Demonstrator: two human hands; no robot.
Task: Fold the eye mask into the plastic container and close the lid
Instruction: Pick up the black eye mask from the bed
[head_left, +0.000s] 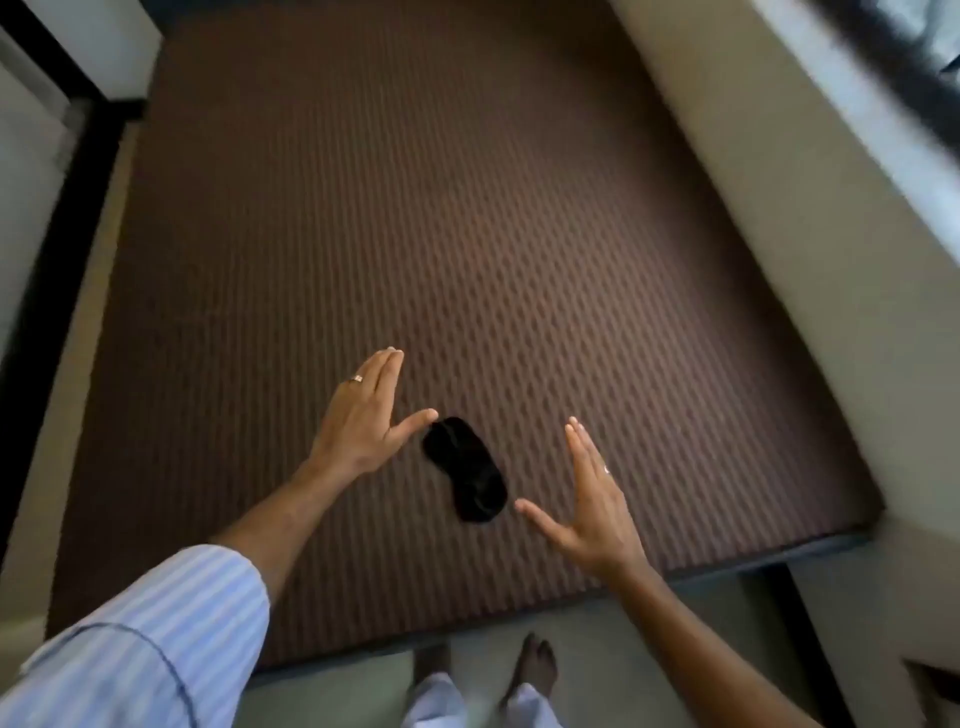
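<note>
A black eye mask (466, 469) lies flat on the brown patterned mattress (415, 234), near its front edge. My left hand (363, 415) hovers just left of the mask, fingers straight and thumb spread, its thumb tip close to the mask's far end. My right hand (592, 509) is held flat to the right of the mask, thumb pointing at its near end. Both hands hold nothing. No plastic container is in view.
A beige wall or headboard (753, 182) runs along the mattress's right side. A beige ledge (62, 364) borders the left. The front edge of the mattress drops to a grey floor (597, 675) where my bare feet (535, 670) stand.
</note>
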